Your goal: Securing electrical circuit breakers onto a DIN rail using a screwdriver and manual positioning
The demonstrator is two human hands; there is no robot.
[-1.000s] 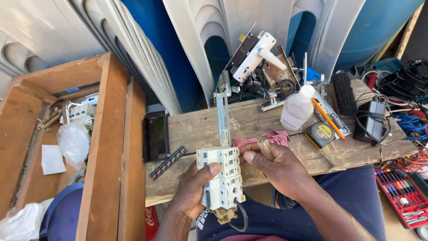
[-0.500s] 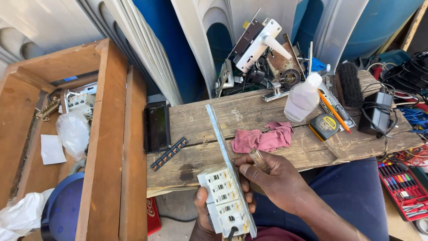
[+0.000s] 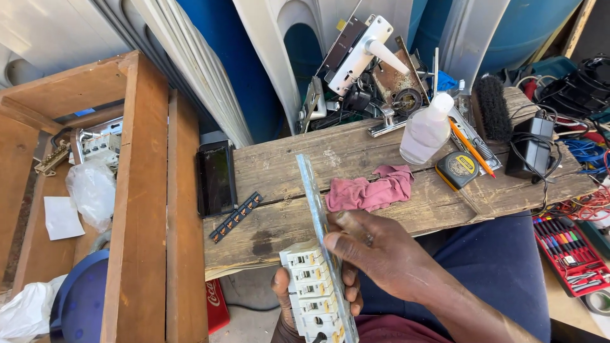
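While pale corrugated sheets (image 3: 190, 76) and blue drums (image 3: 241, 57) lean up behind it, a weathered plank bench (image 3: 292, 171) spans the middle of the view, with an open wooden crate (image 3: 136, 190) standing to its left. Daylight falls hard across everything. Along the bench's far edge lies a heap of door-lock hardware with a white lever handle (image 3: 368, 47), and near it a clear squeeze bottle (image 3: 427, 130), a black brush (image 3: 494, 108), a black power adapter (image 3: 530, 149) with its cord, and a yellow tape measure (image 3: 459, 168). A crumpled pink rag (image 3: 372, 189) sits mid-bench, a dark phone (image 3: 216, 178) at the left end, and a small black terminal strip (image 3: 236, 217) just beside it.

Below the bench's near edge, over the lap, is a row of white circuit breakers (image 3: 311, 292) clipped to a long metal rail (image 3: 318, 216) that angles up over the planks. The left hand (image 3: 286, 298) cups the breakers from beneath, fingers curled around them. The right hand (image 3: 381, 254) pinches the rail between thumb and fingers just above the top breaker.
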